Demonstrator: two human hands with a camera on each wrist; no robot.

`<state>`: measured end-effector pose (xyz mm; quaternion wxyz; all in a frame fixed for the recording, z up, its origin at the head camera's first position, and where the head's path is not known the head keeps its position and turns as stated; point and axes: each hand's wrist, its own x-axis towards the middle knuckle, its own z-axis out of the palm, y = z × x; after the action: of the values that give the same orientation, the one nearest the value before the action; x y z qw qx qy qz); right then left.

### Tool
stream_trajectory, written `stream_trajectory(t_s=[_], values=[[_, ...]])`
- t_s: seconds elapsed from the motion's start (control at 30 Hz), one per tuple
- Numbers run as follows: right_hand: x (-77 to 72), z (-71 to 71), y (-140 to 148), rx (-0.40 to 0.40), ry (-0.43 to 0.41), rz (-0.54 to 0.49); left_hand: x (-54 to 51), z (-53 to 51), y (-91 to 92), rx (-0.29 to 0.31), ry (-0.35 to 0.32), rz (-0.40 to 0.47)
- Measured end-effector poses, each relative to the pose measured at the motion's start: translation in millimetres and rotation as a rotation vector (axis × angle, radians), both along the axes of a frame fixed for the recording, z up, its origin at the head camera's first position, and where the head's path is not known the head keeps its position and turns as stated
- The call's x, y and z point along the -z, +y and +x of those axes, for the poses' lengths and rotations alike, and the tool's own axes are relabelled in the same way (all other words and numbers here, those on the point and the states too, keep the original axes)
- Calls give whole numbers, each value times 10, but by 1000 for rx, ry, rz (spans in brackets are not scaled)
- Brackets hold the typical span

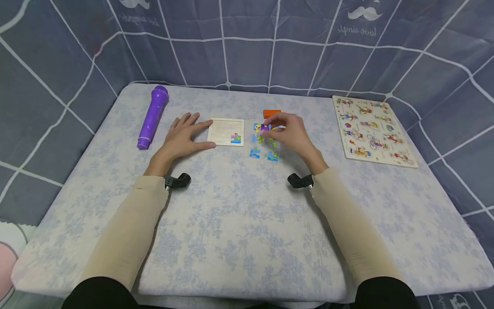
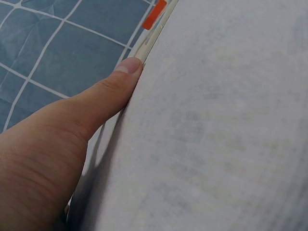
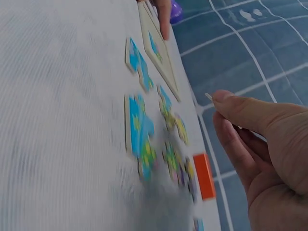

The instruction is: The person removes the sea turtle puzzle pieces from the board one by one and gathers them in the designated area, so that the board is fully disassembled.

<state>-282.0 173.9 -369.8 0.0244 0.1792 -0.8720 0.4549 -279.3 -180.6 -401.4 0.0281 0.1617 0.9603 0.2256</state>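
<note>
A small pale wooden puzzle tray (image 1: 221, 131) lies mid-table, one blue-and-green jigsaw piece (image 1: 236, 138) in its lower right corner. My left hand (image 1: 183, 136) rests at the tray's left side, fingers spread, with the index fingertip and thumb touching its edge. Over the loose pieces to the right, my right hand (image 1: 290, 132) pinches a jigsaw piece (image 3: 208, 96) between thumb and fingers; only its thin edge shows in the right wrist view. Several loose jigsaw pieces (image 1: 254, 152) lie on the cloth below and beside that hand, some partly hidden by it.
An orange block (image 1: 272, 113) lies just behind the right hand. At the left stands out a purple toy microphone (image 1: 153, 116), lying lengthwise. A wooden picture board (image 1: 372, 131) lies at the far right. A grey checked curtain (image 1: 251, 60) hangs behind the table.
</note>
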Motion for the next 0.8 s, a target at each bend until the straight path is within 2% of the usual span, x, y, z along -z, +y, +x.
stream_trajectory(t_s=[0.23, 0.37, 0.47, 0.6, 0.8], values=[[6, 158, 467, 62, -30, -15, 17, 2, -5, -3, 2, 8], [98, 240, 642, 97, -56, -14, 9, -9, -1, 0, -1, 6], [203, 275, 707, 107, -63, 24, 5, -13, 5, 3, -3, 7], [304, 294, 722, 107, -8, 107, 9, -10, 10, 6, -7, 8], [358, 333, 705, 123, 71, 174, 9, -2, 0, 2, 1, -1]])
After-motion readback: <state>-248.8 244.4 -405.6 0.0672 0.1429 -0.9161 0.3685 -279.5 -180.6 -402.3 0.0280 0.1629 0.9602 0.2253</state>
